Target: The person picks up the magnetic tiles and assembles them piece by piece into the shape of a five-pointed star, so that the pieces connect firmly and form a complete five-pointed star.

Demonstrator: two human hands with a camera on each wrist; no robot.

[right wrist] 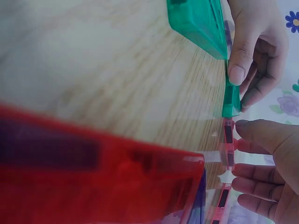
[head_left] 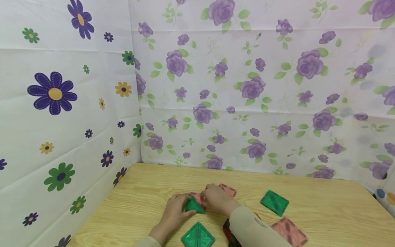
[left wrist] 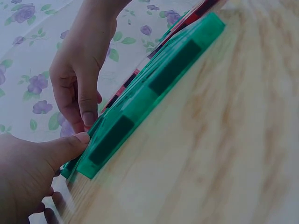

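"Green triangular tile [head_left: 194, 206] first: where does it lie?"

"On the wooden table [head_left: 148, 181], between the two hands. The left hand [head_left: 174, 211] pinches it, thumb at the near edge, fingers at the far side."

"And the right hand [head_left: 216, 199]?"

"Its bent thumb and fingers hold the edge of a pink tile [head_left: 198, 197] right beside the green one. The two edges lie very close; whether they touch all along, I cannot tell."

"How much room is there around them?"

"Plenty on the left: a wide stretch of wood runs from the left hand to the table's edge, by the flowered curtain [head_left: 92, 113]. Another band of wood lies behind, up to the back curtain [head_left: 222, 85]. A second pink tile [head_left: 229, 190] sits just beyond the right hand, so that side is tighter."

"And the near side?"

"Only a narrow strip of wood separates the triangle from two green triangles [head_left: 190, 236] set edge to edge as a diamond. The right sleeve [head_left: 256, 231] passes above a red tile [head_left: 226, 230] and hides part of it."

"Farther right?"

"A green square tile [head_left: 274, 202], well apart from the right hand, with wood all round. Nearer the person, a third pink tile [head_left: 290, 231] shows partly behind the sleeve."
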